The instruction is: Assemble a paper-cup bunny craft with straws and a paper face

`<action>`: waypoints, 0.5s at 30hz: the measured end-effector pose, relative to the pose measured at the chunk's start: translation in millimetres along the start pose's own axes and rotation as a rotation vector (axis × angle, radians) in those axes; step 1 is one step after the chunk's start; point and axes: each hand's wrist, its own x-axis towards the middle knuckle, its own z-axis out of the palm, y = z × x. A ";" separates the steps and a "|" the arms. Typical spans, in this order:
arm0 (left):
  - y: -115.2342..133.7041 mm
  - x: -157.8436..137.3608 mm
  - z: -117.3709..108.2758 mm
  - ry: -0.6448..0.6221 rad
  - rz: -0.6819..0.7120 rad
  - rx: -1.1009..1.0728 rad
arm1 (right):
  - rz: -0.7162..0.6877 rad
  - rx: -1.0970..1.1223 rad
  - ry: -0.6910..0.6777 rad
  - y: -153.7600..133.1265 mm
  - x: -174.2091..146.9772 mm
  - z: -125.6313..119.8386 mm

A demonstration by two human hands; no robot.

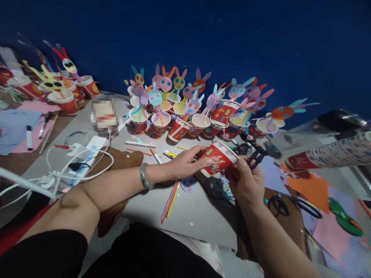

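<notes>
Red cup (pixel 219 157) in half-curled grip of left hand (pixel 188 163) and right hand (pixel 249 182), some fingers hidden

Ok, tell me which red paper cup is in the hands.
The tilted red paper cup between the left hand and right hand, in front of the cups with colourful long-eared paper heads; neither hand touches any other.

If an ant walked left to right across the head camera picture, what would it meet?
Light-blue paper, white power strip, green bracelet, held paper cup, orange paper.
</notes>
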 end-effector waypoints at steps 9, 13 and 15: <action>8.7 11.8 -10.7 0.263 0.105 -0.187 | -0.009 -0.091 -0.056 1.2 0.0 -3.8; 14.1 10.7 -10.6 0.260 0.056 -0.219 | -0.006 -0.090 -0.066 3.2 -0.5 -3.6; 16.1 10.9 -11.4 0.290 0.047 -0.213 | 0.019 -0.076 -0.079 5.2 -1.4 -3.9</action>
